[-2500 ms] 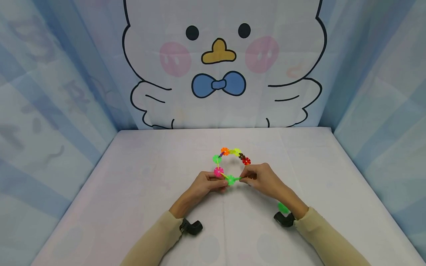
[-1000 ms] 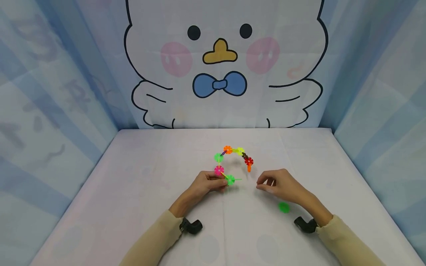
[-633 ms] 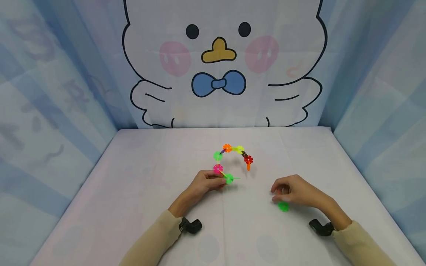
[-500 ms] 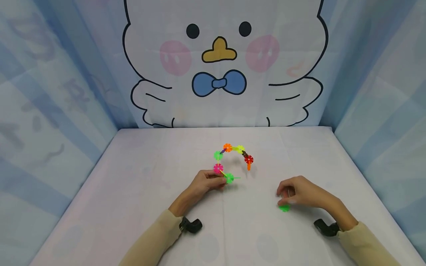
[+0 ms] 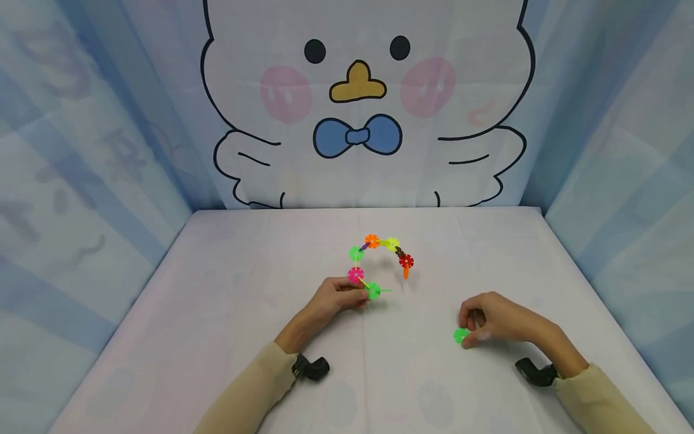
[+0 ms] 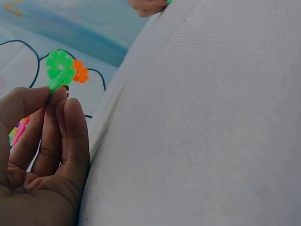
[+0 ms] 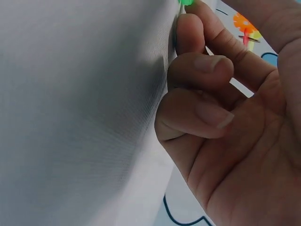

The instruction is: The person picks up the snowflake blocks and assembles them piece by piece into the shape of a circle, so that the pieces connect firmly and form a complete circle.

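Note:
My left hand (image 5: 340,296) pinches the near end of a curved chain of interlocking plastic snowflake discs, seen at the pink disc (image 5: 355,275). The green disc (image 6: 60,67) at that end stands out past the thumb and index finger in the left wrist view. The chain arcs away and round to a red disc (image 5: 406,261) with an orange disc (image 5: 406,273) edge-on at its other end, leaving a gap. Farther right, my right hand (image 5: 496,316) pinches a loose green snowflake disc (image 5: 460,336) by its right edge, close to the tabletop. Only a sliver of that disc shows in the right wrist view.
A white cloth covers the table (image 5: 260,259). Behind it hangs a curtain (image 5: 358,175) with a cartoon bird, and blue curtains flank both sides. A black wrist camera (image 5: 311,369) sits on the left wrist, another (image 5: 535,372) on the right.
My right hand has let go of the chain's near end, moved right and toward me, and taken hold of the loose green disc. The left hand keeps its place with the chain.

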Available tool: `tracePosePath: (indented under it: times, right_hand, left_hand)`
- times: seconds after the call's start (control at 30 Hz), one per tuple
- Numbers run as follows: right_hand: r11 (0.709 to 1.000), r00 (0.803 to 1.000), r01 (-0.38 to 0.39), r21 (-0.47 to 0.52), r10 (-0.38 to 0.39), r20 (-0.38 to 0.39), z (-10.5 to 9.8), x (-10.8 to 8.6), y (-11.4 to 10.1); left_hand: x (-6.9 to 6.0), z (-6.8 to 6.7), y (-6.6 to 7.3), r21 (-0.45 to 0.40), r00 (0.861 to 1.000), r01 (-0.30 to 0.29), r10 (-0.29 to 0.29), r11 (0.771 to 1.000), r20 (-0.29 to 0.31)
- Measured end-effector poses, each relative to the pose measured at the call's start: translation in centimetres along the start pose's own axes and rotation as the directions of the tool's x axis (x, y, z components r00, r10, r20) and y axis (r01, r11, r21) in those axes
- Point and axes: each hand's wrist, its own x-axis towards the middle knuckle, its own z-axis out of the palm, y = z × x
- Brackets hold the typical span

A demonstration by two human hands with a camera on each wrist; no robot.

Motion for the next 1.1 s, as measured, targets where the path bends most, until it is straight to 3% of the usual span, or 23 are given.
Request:
tracePosePath:
  times: [0.5, 0.9, 1.1]
  right_hand:
    - [0.997, 0.998, 0.057, 0.042, -0.056, -0.014, 0.0, -0.1, 0.2]
    - [0.980, 1.000, -0.011, 0.197, 0.014, -0.015, 0.3, 1.0, -0.1]
    - [0.979, 0.998, -0.026, 0.204, 0.038, -0.055, 0.4, 2.4, -0.7]
  left_hand:
    - [0.1, -0.1, -0.1, -0.002, 1.000, -0.007, 0.007, 1.000, 0.005]
    - [0.2, -0.2, -0.2, -0.010, 1.000, -0.017, 0.017, 1.000, 0.016]
    - [0.1, -0.2, -0.1, -0.015, 0.999, -0.024, 0.024, 1.000, 0.022]
